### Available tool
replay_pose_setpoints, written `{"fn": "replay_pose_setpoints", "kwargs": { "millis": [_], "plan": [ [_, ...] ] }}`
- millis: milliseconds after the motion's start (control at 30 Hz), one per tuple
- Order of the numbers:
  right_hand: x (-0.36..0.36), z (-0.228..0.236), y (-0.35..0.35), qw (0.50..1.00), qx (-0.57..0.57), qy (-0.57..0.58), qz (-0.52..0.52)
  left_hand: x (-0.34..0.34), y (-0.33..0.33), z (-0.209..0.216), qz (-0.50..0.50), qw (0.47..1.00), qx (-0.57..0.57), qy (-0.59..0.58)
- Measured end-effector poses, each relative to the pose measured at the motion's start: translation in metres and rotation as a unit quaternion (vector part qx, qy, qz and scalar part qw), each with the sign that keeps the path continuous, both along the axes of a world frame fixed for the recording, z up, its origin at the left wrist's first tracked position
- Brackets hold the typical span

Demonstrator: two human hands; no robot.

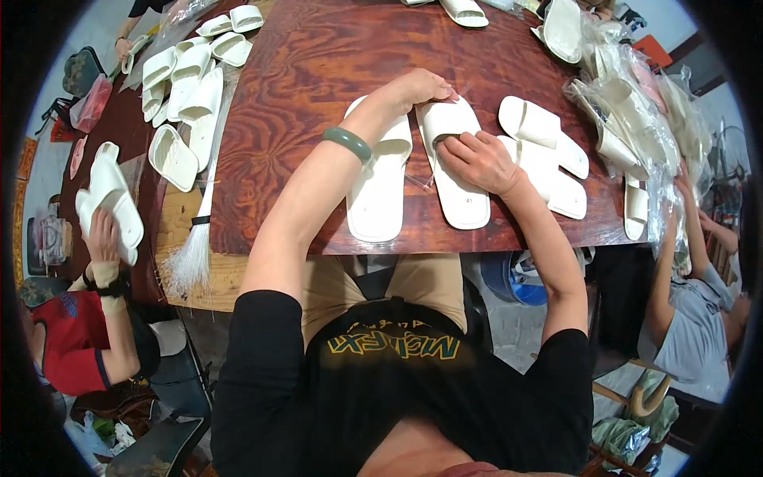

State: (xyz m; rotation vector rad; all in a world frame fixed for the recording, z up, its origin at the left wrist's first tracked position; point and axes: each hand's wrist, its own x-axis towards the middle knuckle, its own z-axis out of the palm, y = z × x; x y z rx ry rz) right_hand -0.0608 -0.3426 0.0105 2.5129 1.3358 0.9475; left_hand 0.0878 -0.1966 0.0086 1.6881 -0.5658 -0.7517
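A white slide slipper lies sole down on the table before me, its toe pointing away. My left hand is closed at its toe, with the fingertips partly hidden. At the strap's near edge, my right hand grips the same slipper with curled fingers. To its left rests another white slipper, partly covered by my left forearm, which wears a green bangle. On the right, an overlapping pair of slippers lies near my right wrist.
The brown wooden table carries loose slippers at left and plastic-wrapped slippers at right. A white-bristled brush hangs over its left edge. A blue bucket stands below. People sit at both sides; the left one's hand holds slippers.
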Motion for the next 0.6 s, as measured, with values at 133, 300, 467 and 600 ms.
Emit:
{"fn": "replay_pose_setpoints", "kwargs": {
  "millis": [133, 300, 467, 600],
  "plan": [
    [-0.008, 0.004, 0.005, 0.994, 0.103, 0.036, -0.006, 0.001, 0.002, -0.005, 0.008, 0.999, -0.045, 0.017],
    [0.016, 0.005, 0.009, 0.922, 0.323, 0.064, -0.202, -0.007, 0.015, 0.006, 0.044, 0.990, -0.099, 0.087],
    [0.062, 0.010, 0.017, 0.781, 0.493, 0.278, -0.263, -0.023, 0.035, 0.023, 0.082, 0.980, -0.140, 0.111],
    [0.070, 0.014, 0.041, 0.573, 0.710, 0.407, -0.046, -0.034, 0.056, 0.022, 0.119, 0.967, -0.203, 0.102]
  ]
}}
